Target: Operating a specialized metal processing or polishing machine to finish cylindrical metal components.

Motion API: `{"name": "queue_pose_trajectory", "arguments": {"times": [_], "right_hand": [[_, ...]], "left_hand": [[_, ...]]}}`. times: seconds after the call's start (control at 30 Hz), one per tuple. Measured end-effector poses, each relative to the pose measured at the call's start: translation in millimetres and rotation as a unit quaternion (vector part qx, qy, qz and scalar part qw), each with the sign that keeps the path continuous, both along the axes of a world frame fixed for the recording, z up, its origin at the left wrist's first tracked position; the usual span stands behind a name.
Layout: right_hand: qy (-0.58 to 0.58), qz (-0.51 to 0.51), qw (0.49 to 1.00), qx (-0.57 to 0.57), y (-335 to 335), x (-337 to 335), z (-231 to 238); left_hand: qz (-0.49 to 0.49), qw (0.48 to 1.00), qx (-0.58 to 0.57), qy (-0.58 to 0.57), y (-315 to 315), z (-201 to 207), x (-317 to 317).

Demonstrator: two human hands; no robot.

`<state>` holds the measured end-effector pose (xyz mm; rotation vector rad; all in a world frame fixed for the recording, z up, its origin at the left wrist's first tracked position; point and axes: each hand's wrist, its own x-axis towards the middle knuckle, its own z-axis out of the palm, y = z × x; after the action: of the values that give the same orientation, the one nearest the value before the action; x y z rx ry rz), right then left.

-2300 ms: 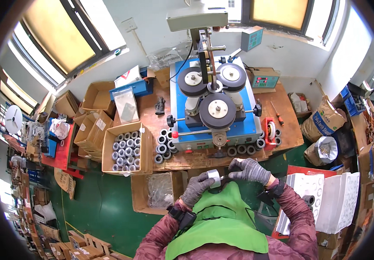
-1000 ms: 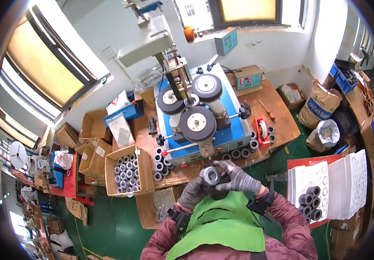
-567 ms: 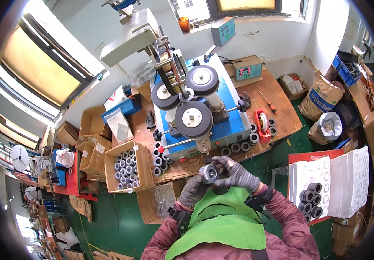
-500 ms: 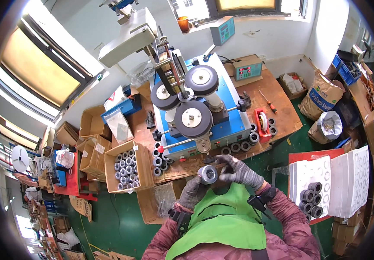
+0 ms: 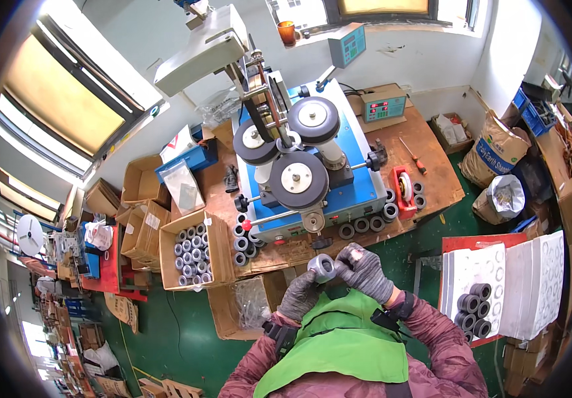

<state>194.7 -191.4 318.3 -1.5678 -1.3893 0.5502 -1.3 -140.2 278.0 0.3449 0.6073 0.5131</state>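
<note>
In my gloved left hand is a grey ring-shaped core, gripped at its left side and raised in front of the bench's near edge. My gloved right hand is close against the ring's right side, its fingers curled together. A small pale patch shows at those fingertips; what they pinch, if anything, is too small to name. Just beyond both hands stands a blue winding machine with three black rollers and a black knob at its front.
To the left, a cardboard box holds several grey rings. More rings line the machine's front. A red tape holder and a screwdriver lie on the right. White foam trays with dark rings are at far right. An open carton sits below the bench edge.
My right hand has drawn back from the machine's front knob, its fingers now curled beside the ring. The ring has tilted and shifted slightly to the right in my left hand.
</note>
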Motion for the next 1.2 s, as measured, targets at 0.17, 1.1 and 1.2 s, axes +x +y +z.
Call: {"name": "queue_pose_trajectory", "arguments": {"times": [0.17, 1.1, 1.2], "right_hand": [[0.158, 0.057, 0.974, -0.151, -6.0, 25.6, 3.1], [0.191, 0.182, 0.962, -0.074, 15.7, 23.6, -5.6], [0.207, 0.193, 0.956, -0.078, 18.1, 22.7, -4.6]], "left_hand": [[-0.010, 1.000, 0.014, -0.017, -0.4, 19.9, 5.7], [0.017, 0.998, 0.019, 0.054, 27.9, 0.0, -7.9], [-0.027, 0.992, 0.066, 0.101, 32.8, 4.4, 3.0]]}}
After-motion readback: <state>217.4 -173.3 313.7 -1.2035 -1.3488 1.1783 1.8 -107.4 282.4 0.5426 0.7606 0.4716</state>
